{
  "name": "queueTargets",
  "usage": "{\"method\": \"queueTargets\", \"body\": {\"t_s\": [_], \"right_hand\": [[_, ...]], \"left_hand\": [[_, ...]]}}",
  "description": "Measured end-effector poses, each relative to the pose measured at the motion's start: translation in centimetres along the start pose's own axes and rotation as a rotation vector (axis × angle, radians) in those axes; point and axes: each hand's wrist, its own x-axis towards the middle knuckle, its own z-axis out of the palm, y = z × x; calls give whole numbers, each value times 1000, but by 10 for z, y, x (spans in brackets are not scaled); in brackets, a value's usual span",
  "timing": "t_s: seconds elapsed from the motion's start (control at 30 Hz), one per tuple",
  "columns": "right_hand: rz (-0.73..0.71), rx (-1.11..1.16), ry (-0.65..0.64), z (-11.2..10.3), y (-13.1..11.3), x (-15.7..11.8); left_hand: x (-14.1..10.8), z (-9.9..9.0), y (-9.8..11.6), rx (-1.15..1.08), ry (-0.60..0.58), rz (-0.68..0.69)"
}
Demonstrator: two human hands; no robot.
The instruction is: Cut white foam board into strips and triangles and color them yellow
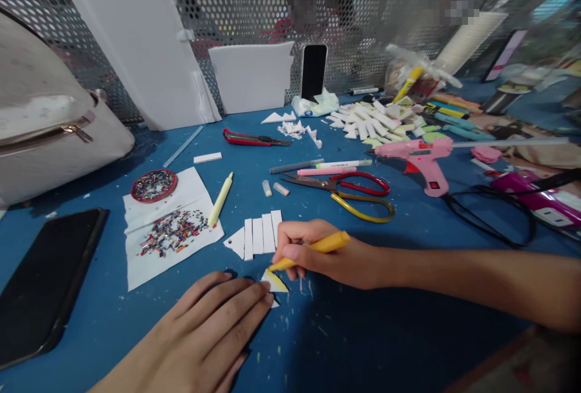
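My right hand is closed round a yellow marker, its tip down on a small white foam piece that bears a yellow stripe along one edge. My left hand lies flat, fingers stretched out, its fingertips pressing on the left side of that piece and partly covering it. Just beyond my hands, several white foam strips stand side by side next to a pointed foam piece with a dark dot. A pale yellow marker rests on the edge of a white paper sheet.
Colourful beads and a red-rimmed dish sit on the paper. Scissors, a red cutter, a pink glue gun and foam scraps lie beyond. A black phone and a bag are at left.
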Motion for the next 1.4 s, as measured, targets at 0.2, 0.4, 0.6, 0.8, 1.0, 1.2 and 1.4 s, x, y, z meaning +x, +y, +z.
{"method": "queueTargets", "body": {"t_s": [0.2, 0.4, 0.6, 0.8, 1.0, 1.2, 1.4], "right_hand": [[1, 40, -14, 0, -1, 0], [-10, 52, -53, -1, 0, 0], [-9, 18, -38, -1, 0, 0], [-15, -53, -5, -1, -1, 0], [-9, -14, -16, -1, -1, 0], [-21, 24, -65, -1, 0, -1], [-16, 41, -70, -1, 1, -1]], "left_hand": [[-1, -4, 0, 26, -22, 9], [-2, -5, 0, 36, -33, 28], [-2, -5, 0, 59, -56, 29], [-2, -3, 0, 18, -15, 6], [-3, -1, 0, 15, -11, 1], [0, -5, 1, 38, -31, 18], [-2, -4, 1, 7, -34, 15]]}}
